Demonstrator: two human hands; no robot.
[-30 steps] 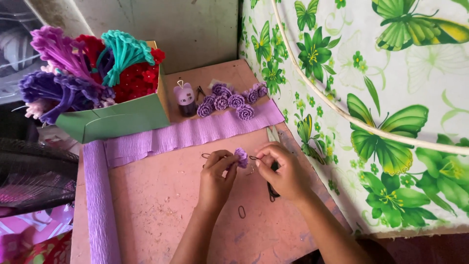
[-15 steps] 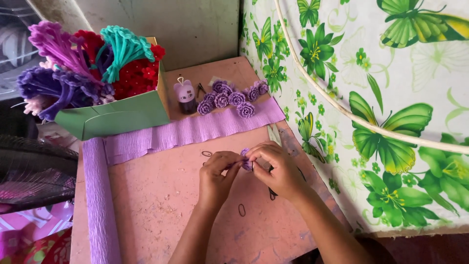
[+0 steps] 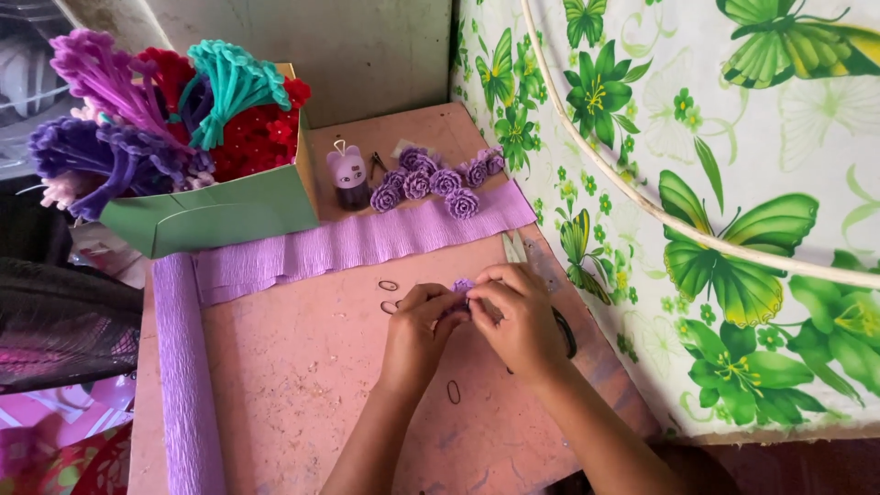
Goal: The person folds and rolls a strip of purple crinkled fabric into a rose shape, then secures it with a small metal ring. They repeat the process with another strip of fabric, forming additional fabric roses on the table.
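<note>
Both hands meet at centre of the pink table (image 3: pixel 302 385). Left hand (image 3: pixel 417 335) is curled, fingers pressed together, pinching a small purple paper flower (image 3: pixel 461 287) from its 9 o'clock side. Right hand (image 3: pixel 518 316) is curled over the same flower from 3 o'clock, fingertips closed on it; the palm hides most of the flower, only its top shows. The flower sits between the two sets of fingertips, just above the tabletop.

Scissors (image 3: pixel 527 266) lie under the right hand, blades poking out at 12 o'clock, dark handle (image 3: pixel 568 335) at 3 o'clock. Small dark rubber rings (image 3: pixel 389 285) lie on the table at 10 o'clock of the hands, another (image 3: pixel 453 391) at 6 o'clock.

At 12 o'clock, a strip of purple crepe paper (image 3: pixel 367 243) runs across the table; a rolled piece (image 3: pixel 183 385) runs down the left edge. Beyond the strip, a cluster of finished purple flowers (image 3: pixel 440 181), next to a small lilac bottle (image 3: pixel 349 176) with an animal-shaped top.

At 10 o'clock, a green cardboard box (image 3: pixel 215 215) holds bundled pipe cleaners (image 3: pixel 165 101), purple, red and teal. At 3 o'clock, a white cloth (image 3: pixel 697 183) printed with green butterflies.
</note>
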